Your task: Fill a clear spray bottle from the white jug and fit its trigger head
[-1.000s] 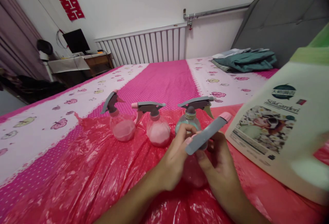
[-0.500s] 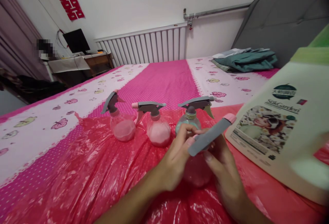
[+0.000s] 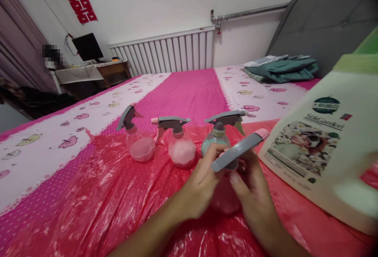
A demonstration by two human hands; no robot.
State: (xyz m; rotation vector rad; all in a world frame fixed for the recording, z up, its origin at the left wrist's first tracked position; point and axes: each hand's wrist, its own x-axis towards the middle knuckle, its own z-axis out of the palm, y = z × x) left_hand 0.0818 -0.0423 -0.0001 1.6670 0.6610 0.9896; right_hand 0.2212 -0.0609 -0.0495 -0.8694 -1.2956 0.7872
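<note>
Both my hands are closed around one pink spray bottle [image 3: 223,200] standing on the red plastic sheet [image 3: 103,194]. My left hand [image 3: 198,188] pinches its neck from the left. My right hand [image 3: 251,192] grips the neck and the grey trigger head [image 3: 236,152] from the right; the head points up and right, with a pink nozzle tip. Behind my hands stand three more spray bottles: two pink ones [image 3: 141,145] [image 3: 181,150] and a teal one [image 3: 217,137], partly hidden by my fingers.
A large white detergent jug [image 3: 325,146] with a green cap stands close at the right. The sheet lies on a pink patterned bed [image 3: 189,91]. Folded teal cloth [image 3: 280,70] rests by the grey headboard. A radiator and a desk with a monitor are behind.
The grey trigger head has turned a little in my hands, its near end swinging left and lower. My fingers have shifted on the neck. The other bottles and the jug have not moved.
</note>
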